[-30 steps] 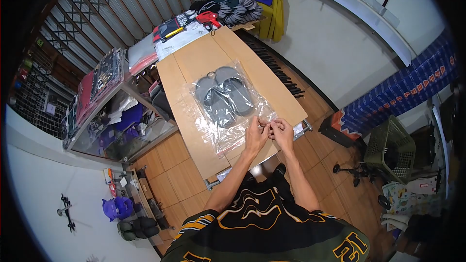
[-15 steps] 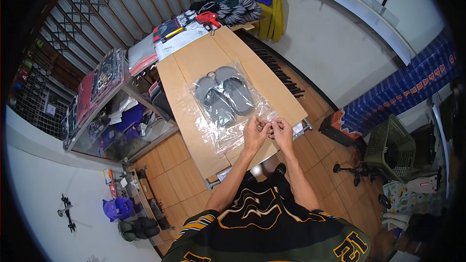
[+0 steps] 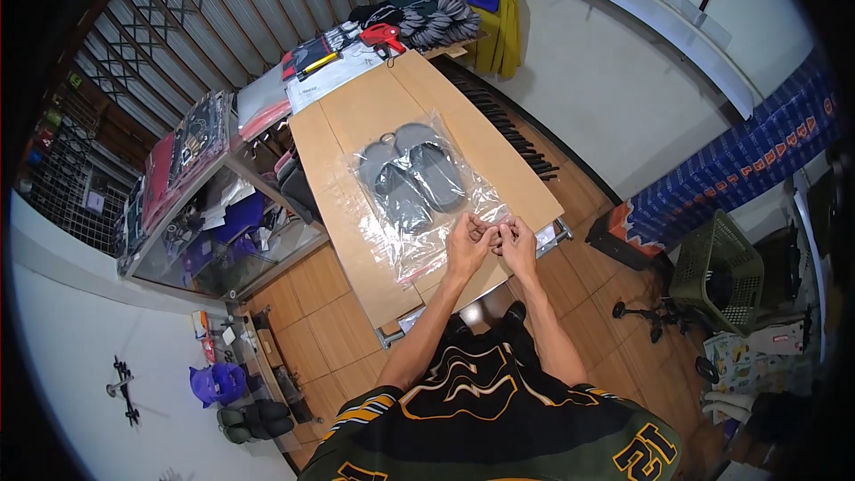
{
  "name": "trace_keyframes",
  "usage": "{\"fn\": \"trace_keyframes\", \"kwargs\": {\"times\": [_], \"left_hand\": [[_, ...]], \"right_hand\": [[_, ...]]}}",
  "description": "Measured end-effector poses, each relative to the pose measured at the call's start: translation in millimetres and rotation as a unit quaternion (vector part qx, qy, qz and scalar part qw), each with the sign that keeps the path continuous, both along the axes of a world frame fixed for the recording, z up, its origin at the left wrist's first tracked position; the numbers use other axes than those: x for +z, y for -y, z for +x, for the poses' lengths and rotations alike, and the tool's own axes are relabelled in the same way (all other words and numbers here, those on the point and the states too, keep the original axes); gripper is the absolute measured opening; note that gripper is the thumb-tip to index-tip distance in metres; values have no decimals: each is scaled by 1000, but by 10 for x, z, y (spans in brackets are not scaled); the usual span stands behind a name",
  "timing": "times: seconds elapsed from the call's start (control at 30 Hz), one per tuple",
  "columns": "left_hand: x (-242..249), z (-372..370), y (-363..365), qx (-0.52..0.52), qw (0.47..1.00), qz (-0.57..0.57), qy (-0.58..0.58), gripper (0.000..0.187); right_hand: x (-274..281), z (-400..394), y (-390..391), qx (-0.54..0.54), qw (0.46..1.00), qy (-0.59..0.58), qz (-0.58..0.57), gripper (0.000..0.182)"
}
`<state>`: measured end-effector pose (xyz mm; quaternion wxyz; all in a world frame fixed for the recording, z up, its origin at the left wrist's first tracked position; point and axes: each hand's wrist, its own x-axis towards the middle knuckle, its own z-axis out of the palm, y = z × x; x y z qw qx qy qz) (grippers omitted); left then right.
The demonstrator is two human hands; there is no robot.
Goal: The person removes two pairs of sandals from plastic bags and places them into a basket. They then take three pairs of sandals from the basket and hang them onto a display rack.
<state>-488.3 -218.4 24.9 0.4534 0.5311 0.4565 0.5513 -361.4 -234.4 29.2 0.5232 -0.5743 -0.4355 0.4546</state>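
A clear plastic zip bag (image 3: 419, 248) lies flat on the brown table (image 3: 356, 278), with a pair of grey slippers (image 3: 411, 169) inside it. My left hand (image 3: 469, 245) and my right hand (image 3: 515, 243) are close together at the bag's near right corner. Both have their fingers closed in a pinch on the bag's edge, where a reddish seal strip runs. Exactly how the fingertips meet the plastic is too small to make out.
A red tagging gun (image 3: 383, 36) and a yellow cutter (image 3: 319, 63) lie at the table's far end, near folded grey cloth (image 3: 441, 18). On the left stands a glass display case (image 3: 223, 223). A green basket (image 3: 718, 272) stands at the right.
My fingers have shifted very slightly along the bag's edge. The bag and slippers stay in place.
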Motion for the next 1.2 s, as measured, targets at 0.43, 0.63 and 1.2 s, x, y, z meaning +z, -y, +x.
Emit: {"fn": "trace_keyframes", "kwargs": {"times": [0.43, 0.63, 1.2], "left_hand": [[71, -55, -21, 1, 998, -16, -55, 28], [-3, -71, -31, 2, 1000, 0, -26, 25], [41, 6, 69, 37, 976, 91, -196, 20]], "right_hand": [[0, -22, -7, -10, 999, 34, -7, 12], [14, -27, 2, -14, 999, 48, 1, 14], [-25, -58, -6, -57, 998, 29, 17, 17]]}}
